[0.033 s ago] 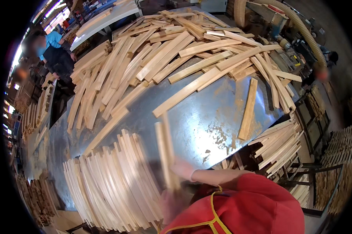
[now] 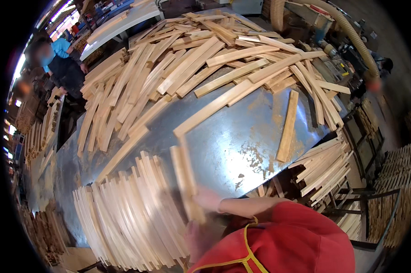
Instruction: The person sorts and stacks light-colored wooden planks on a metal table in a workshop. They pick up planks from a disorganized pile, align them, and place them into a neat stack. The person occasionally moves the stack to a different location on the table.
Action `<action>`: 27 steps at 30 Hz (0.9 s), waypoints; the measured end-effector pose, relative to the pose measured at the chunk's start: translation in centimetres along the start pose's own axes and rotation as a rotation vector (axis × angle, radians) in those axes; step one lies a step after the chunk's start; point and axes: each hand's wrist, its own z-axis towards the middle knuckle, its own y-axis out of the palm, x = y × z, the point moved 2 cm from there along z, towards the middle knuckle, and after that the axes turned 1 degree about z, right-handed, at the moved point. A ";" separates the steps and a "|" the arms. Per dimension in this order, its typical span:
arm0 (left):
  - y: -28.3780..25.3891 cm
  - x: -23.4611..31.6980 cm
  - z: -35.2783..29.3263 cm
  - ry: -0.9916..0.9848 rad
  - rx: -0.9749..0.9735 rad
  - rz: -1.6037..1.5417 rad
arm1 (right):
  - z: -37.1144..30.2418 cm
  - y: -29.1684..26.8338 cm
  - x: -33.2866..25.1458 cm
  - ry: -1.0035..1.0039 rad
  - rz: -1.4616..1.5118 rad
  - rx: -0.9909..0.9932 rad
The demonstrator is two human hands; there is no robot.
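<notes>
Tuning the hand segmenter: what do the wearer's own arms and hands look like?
Right sleeve red, ending well short of the wrist; forearm uncovered. Yellow trim crosses the red top. Left hand and right hand blurred; no cables or markings discernible.

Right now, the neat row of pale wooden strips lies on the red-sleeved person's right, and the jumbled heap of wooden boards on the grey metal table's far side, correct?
Not quite: the head view shows the row of pale wooden strips on the person's left. The heap of wooden boards is indeed on the table's far side.
</notes>
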 end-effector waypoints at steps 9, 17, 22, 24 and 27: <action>0.1 0.7 0.5 0.188 0.087 0.082 | 0.1 -21.3 0.1 -0.009 -0.449 0.760; 1.0 9.6 9.6 0.307 -0.210 0.068 | -9.4 -33.8 5.7 0.473 -0.144 0.867; 4.4 14.8 16.6 0.406 -0.131 0.098 | -4.6 -32.7 3.8 0.215 -0.403 0.423; 5.1 15.8 19.0 0.417 -0.062 0.183 | 1.1 -39.2 2.4 -0.001 -0.641 0.654; 6.9 15.3 21.9 0.379 -0.051 0.240 | 9.1 -50.5 1.6 -0.101 -1.106 0.863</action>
